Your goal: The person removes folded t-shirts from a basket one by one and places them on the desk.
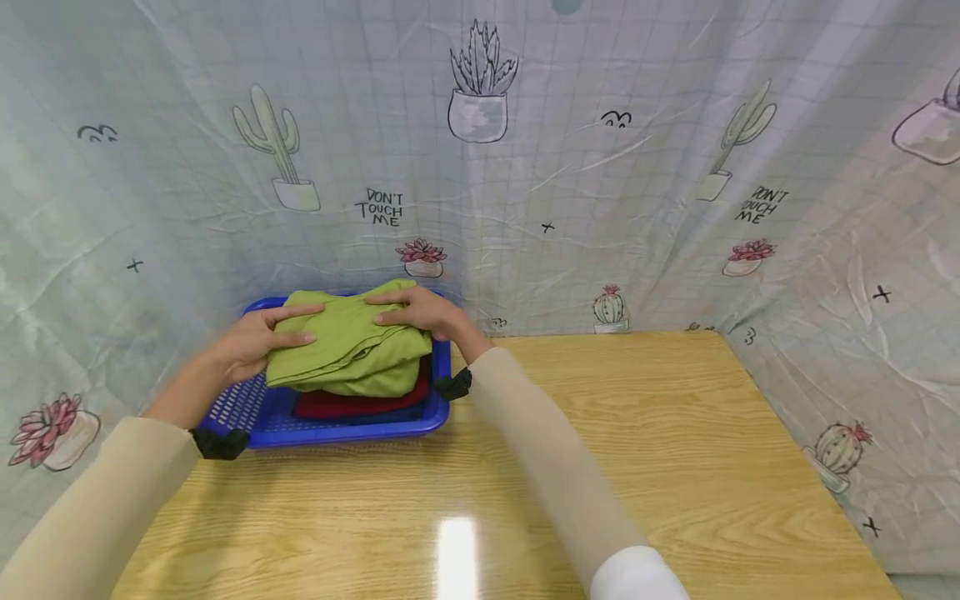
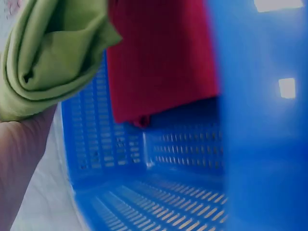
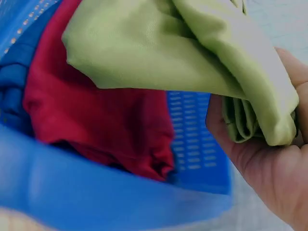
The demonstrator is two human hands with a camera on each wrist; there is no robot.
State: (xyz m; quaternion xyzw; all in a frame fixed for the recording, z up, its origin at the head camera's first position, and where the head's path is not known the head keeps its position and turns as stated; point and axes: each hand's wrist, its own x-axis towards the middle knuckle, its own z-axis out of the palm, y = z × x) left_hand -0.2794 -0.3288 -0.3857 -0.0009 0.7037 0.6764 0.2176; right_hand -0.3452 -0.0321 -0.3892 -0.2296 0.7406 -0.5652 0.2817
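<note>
A folded green cloth garment [image 1: 348, 342] is held between both hands over a blue plastic basket [image 1: 337, 433]. My left hand [image 1: 251, 342] grips its left side, thumb and fingers over the top. On the opposite side my right hand [image 1: 423, 312] grips the other edge; in the right wrist view the folded layers [image 3: 240, 118] lie between thumb and palm. Below, inside the basket, lies a folded red cloth [image 2: 161, 57], apart from the green one in the left wrist view. Blue fabric [image 3: 14, 82] shows beside the red in the right wrist view.
The basket stands on a wooden table [image 1: 637, 450] at its back left, close to a hanging curtain [image 1: 540, 192] printed with potted plants. Curtain also bounds the left and right sides. A black strap [image 1: 453, 383] is around the right wrist, another strap [image 1: 219, 443] around the left.
</note>
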